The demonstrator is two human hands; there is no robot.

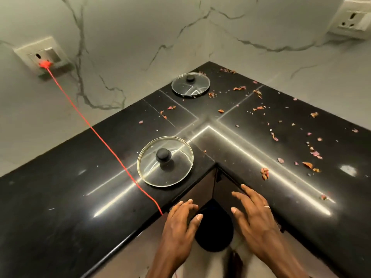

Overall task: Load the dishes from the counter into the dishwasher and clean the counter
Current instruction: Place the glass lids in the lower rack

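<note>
The near glass lid (165, 163) is lying flat on the black counter (60, 197), knob up, with its rim reaching close to the inner corner edge of the L-shaped top. The far glass lid (190, 84) is sitting well apart from it, near the back corner where the two walls are meeting. Dry pinkish scraps (265, 173) are lying scattered mostly over the right wing of the counter, while the left wing is showing a wide dark surface.

A red cable (100, 137) is running from a wall socket (38, 55) across the left wing, passing just beside the near lid and dropping over the front edge. A second socket (351, 19) is sitting on the right wall.

The left hand (180, 219) is hovering at the front edge, fingers spread and almost straight, holding nothing. The right hand (253, 213), wearing a ring (267, 207), is also holding nothing, with its straight fingers reaching along the inner edge; I cannot tell if they are touching it. A dark round object (214, 233) is showing below, between the hands.
</note>
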